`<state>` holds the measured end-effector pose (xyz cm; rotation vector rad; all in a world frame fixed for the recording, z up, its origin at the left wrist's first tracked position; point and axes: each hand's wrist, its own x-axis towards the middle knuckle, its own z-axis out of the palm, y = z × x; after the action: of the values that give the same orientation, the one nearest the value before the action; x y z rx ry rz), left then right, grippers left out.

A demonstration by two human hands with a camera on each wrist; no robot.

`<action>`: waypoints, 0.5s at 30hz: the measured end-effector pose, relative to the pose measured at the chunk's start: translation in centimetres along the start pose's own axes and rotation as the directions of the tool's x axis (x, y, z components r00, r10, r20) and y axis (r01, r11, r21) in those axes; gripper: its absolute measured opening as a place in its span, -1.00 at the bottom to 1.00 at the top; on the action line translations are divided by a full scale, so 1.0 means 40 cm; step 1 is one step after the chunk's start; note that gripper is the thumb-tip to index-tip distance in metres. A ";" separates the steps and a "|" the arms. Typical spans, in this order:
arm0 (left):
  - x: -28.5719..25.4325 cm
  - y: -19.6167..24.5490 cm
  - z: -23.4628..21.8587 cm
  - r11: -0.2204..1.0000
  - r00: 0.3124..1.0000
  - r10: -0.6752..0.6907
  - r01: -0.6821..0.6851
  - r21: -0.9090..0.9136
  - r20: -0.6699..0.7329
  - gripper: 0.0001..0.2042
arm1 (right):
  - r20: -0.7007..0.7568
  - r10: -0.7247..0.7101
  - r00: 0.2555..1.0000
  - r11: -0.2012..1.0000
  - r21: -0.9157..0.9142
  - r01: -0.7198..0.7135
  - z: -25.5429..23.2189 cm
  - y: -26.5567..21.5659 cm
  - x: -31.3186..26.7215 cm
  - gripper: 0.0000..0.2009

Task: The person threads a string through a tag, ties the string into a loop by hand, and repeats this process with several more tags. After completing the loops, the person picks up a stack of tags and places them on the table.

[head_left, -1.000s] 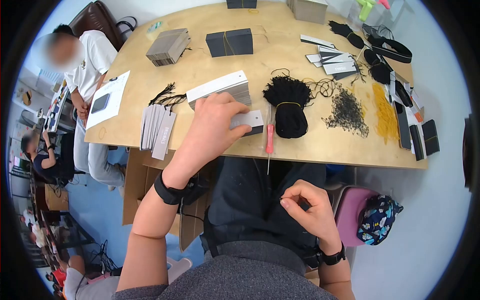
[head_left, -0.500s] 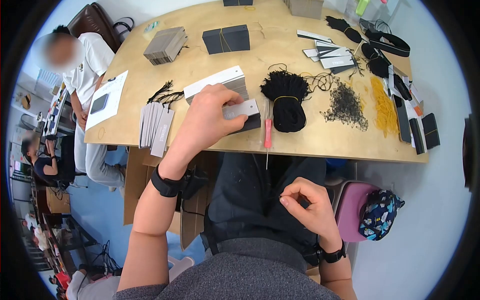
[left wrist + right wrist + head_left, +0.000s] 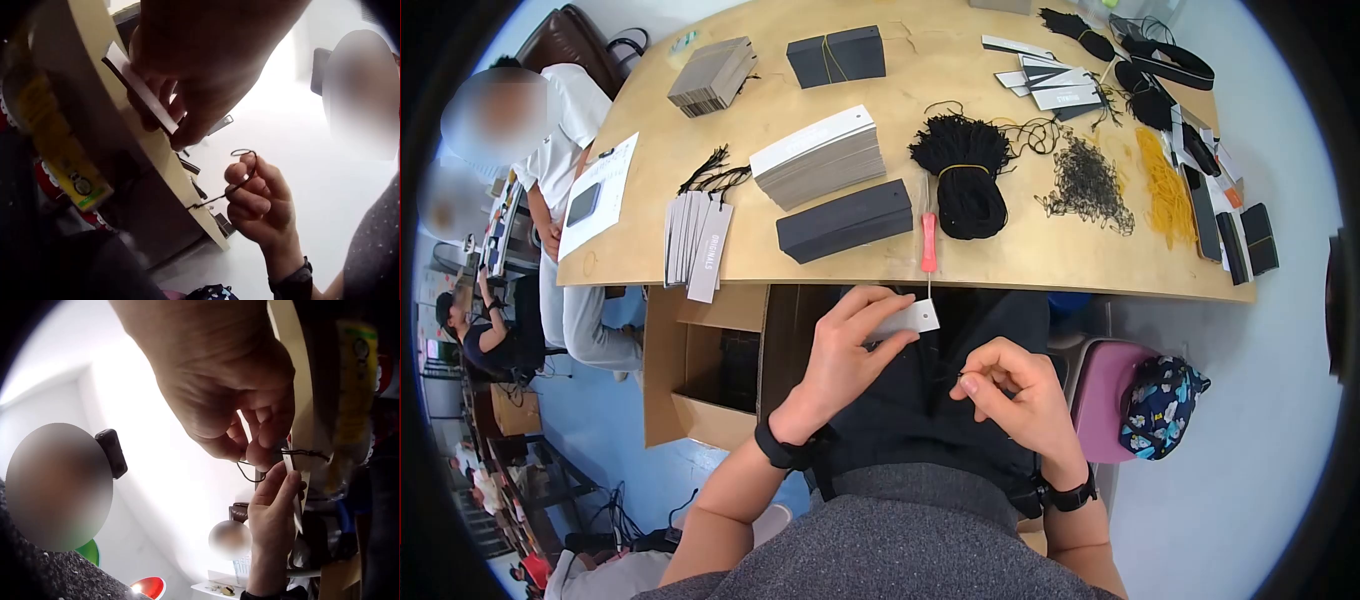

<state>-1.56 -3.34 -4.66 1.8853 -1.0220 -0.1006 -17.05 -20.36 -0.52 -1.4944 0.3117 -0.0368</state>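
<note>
Over the lap, just off the table's front edge, my left hand (image 3: 845,345) pinches a light hang tag (image 3: 917,318) between thumb and fingers. A small hole shows at the tag's right end. To its right, my right hand (image 3: 1020,395) pinches a thin black cord (image 3: 255,165). In the left wrist view the cord makes a small loop above the fingertips, and its knotted tail points toward the tag. The right wrist view shows the cord's tail overlapping the tag's end. A dark stack of tags (image 3: 845,222) and a white-topped stack (image 3: 818,155) stand on the table ahead.
A red-handled awl (image 3: 928,240) juts over the table edge. Beside it lie a black cord bundle (image 3: 972,205), loose black loops (image 3: 1088,185) and yellow rubber bands (image 3: 1165,190). Finished-looking corded tags (image 3: 697,240) lie left. An opened cardboard box (image 3: 710,370) stands below. A person sits at left.
My left hand has come off the dark stack toward my body, bringing a tag over the lap near my right hand. The right hand keeps its pinch on the cord.
</note>
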 end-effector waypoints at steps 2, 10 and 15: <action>0.000 -0.005 0.021 0.999 1.000 -0.024 0.023 -0.027 -0.015 -0.63 | 0.001 -0.019 1.000 0.999 -0.044 0.019 0.006 0.002 0.003 -0.93; 0.024 -0.048 0.035 0.908 0.931 -0.273 0.332 -0.255 0.242 -0.84 | -0.028 -0.058 0.998 0.994 -0.091 0.055 0.027 0.027 0.018 -0.92; 0.052 -0.073 0.030 0.783 0.829 -0.353 0.516 -0.347 0.434 -0.83 | -0.050 -0.041 0.998 0.996 -0.081 0.037 0.034 0.041 0.035 -0.92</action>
<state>1.00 -5.04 -6.85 1.6567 -0.6699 -0.9095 -15.66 -19.22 -2.34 -1.5809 0.3285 -0.0952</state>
